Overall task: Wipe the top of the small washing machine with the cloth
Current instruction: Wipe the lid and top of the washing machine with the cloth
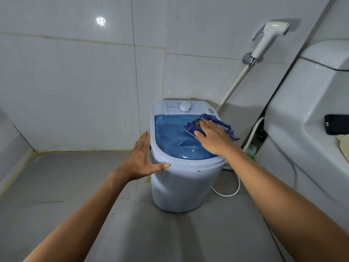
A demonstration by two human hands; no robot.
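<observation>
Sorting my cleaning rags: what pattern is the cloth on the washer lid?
Dark blue with pale checked stripes; the cloth shows best in the head view.

Even, cool light — one glare spot (101, 21) on the wall tiles (66, 82); edges bow.

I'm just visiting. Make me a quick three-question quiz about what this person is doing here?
1. True or false: the right hand presses the blue checked cloth flat on the blue lid.
2. Which hand steadies the washing machine? A) left B) right C) neither
3. Fill in: the white dial sits at the ___ of the machine's top, near the wall.

Key: 1 true; 2 A, the left hand rests on the rim; 3 back.
</observation>
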